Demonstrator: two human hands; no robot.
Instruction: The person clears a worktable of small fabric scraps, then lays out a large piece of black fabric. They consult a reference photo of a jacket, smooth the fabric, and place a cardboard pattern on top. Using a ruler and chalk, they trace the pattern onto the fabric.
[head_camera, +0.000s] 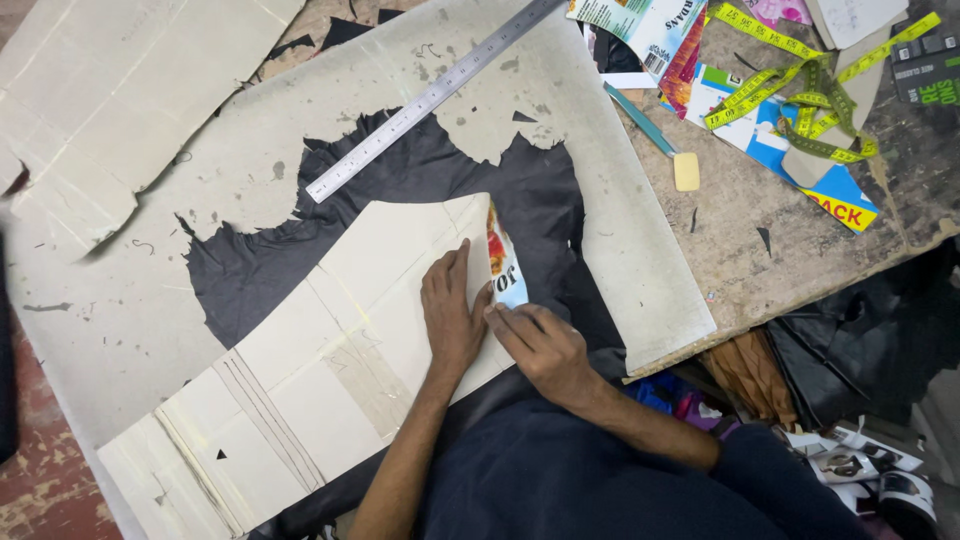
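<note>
Centrally, a cream cardboard pattern piece (330, 370) lies across a ragged sheet of black leather (440, 190) on a grey cutting board (620, 250) that covers the tabletop (740, 220). The left hand (450, 315) lies flat on the pattern, fingers together and pointing toward 12 o'clock, gripping nothing. Just beside it at 3 o'clock, the right hand (535, 345) has its fingertips pressed on the pattern's printed edge, pinched near a blue-and-orange patch; whether it holds a tool I cannot tell. A steel ruler (430, 97) slants across the board at 11 o'clock from the hands. Well apart at 1 o'clock, a yellow measuring tape (800, 100) lies tangled over printed card scraps (740, 120).
</note>
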